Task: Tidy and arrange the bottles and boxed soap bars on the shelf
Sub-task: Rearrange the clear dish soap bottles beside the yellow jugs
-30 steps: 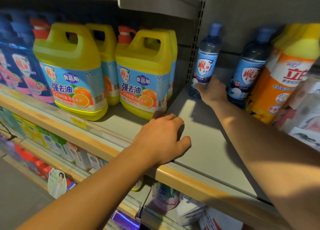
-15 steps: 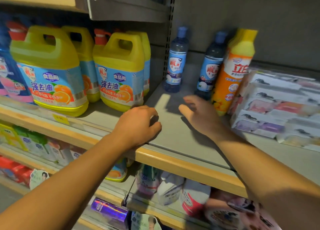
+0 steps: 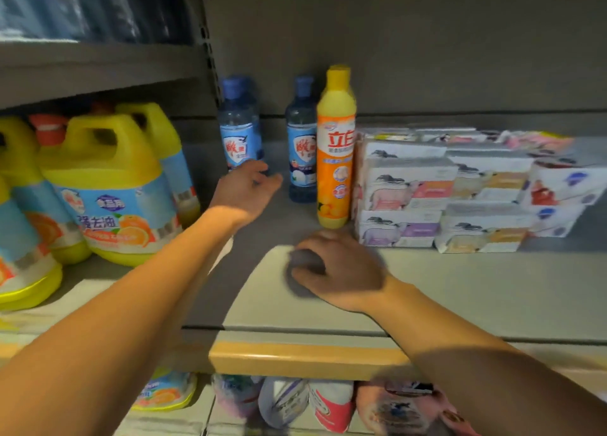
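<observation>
Left hand (image 3: 244, 189) is reaching toward the back edge of the grey metal shelf (image 3: 460, 291), fingers loosely apart, holding nothing, right by the clear blue-capped bottle (image 3: 238, 125). Right hand (image 3: 338, 271) is resting, curled, empty. Best gripping low, sliding it forward upright.

Left arm extended toward 12 o'clock; left hand (image 3: 244, 189) raised, fingers loosely spread, gripping nothing. Right arm enters from 4 o'clock; right hand (image 3: 338, 271) palm down, fingers curled, blurred, holding nothing.
</observation>
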Action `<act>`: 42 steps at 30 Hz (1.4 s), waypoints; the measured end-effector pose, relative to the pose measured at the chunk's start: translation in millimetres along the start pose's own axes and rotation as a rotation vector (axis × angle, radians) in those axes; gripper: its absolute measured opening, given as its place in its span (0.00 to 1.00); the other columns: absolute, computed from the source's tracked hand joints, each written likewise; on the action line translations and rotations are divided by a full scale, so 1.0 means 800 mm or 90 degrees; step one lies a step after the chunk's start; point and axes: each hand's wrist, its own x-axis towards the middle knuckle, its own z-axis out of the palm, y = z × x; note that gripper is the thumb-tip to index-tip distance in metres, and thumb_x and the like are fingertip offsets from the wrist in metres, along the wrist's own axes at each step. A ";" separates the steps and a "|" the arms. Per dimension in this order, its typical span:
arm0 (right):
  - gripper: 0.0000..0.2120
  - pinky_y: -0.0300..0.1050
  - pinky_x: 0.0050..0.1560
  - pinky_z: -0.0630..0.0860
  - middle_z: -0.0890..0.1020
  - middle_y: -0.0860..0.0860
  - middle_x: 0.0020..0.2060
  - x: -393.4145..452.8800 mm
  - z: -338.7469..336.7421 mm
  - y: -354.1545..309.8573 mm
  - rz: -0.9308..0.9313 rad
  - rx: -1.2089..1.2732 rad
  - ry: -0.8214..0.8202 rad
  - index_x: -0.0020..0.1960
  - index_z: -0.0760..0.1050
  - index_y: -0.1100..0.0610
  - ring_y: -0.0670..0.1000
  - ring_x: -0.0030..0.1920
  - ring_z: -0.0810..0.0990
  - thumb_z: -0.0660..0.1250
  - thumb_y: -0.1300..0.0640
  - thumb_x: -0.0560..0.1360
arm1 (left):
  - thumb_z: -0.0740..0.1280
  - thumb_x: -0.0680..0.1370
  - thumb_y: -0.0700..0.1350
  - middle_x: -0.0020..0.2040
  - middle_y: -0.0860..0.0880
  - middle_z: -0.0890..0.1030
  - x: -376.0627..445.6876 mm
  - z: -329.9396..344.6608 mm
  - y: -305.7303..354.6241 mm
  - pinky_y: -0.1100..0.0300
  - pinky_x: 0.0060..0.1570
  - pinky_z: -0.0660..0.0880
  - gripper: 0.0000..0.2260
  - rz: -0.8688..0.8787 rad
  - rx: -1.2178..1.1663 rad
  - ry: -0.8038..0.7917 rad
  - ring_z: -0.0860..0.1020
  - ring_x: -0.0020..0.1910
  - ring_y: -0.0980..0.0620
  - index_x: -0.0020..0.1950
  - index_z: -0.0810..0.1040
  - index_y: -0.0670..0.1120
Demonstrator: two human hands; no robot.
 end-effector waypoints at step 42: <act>0.24 0.43 0.56 0.79 0.80 0.41 0.60 0.065 -0.041 -0.097 -0.104 0.605 0.010 0.69 0.67 0.44 0.42 0.59 0.79 0.67 0.45 0.74 | 0.66 0.80 0.44 0.63 0.48 0.80 -0.161 -0.062 -0.042 0.49 0.63 0.75 0.17 0.083 -0.290 -0.086 0.78 0.63 0.51 0.68 0.74 0.45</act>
